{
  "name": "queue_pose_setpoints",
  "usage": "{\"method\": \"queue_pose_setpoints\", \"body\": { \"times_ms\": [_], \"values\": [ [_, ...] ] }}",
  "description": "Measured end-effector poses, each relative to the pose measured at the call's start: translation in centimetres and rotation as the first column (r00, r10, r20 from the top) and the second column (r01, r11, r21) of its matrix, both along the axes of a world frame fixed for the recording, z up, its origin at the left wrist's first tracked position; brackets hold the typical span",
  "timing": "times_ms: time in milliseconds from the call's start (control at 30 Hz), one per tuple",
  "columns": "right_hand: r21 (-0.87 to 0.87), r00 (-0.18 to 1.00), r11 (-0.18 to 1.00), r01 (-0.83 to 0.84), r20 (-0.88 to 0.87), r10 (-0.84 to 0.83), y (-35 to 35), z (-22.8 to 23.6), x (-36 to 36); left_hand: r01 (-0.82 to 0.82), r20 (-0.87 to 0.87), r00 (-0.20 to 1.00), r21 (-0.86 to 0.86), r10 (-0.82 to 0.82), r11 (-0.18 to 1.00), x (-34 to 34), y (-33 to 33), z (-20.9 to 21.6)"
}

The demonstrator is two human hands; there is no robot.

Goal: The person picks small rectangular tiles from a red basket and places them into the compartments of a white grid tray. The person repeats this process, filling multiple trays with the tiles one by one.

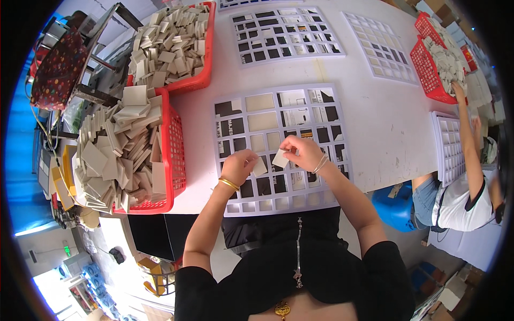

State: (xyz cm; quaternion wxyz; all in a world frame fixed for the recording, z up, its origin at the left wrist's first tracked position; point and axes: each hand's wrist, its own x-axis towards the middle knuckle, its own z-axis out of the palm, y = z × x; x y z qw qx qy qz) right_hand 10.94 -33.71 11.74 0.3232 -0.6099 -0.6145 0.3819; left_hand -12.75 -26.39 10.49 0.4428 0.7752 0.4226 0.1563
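A white divided tray (219, 193) lies before me on the table, with rows of compartments. Black-and-white printed pieces show in many of them, and plain off-white pieces fill several. Over its middle, my left hand (241, 165) has its fingers closed on a small off-white square piece (260, 167). Just to the right, my right hand (306, 153) pinches another off-white square piece (280, 158) between thumb and fingers. Both pieces are tilted above the compartments, close to each other. The hands hide part of the tray's middle rows.
Two red baskets (178, 155) heaped with off-white square pieces (107, 158) stand on the left. Farther off lie a second filled tray (243, 60) and a third tray (369, 32). At right, another person's hand (459, 92) reaches into a red basket (425, 67) beside a white tray (452, 144).
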Motion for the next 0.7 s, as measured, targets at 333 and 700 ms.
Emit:
{"method": "queue_pose_setpoints", "body": {
  "times_ms": [333,700],
  "values": [
    [0.051,0.99,0.99,-0.129,0.066,0.126,1.2,-1.9,-1.3,0.074,-0.108,0.993,0.238,-0.049,0.968,1.3,0.4,-1.2],
    [0.234,0.753,0.95,-0.207,0.658,0.002,-1.9,-2.3,-3.9,0.315,-0.368,0.922,0.535,-0.119,0.784,-0.8,-2.8,-1.7]
  ]
}}
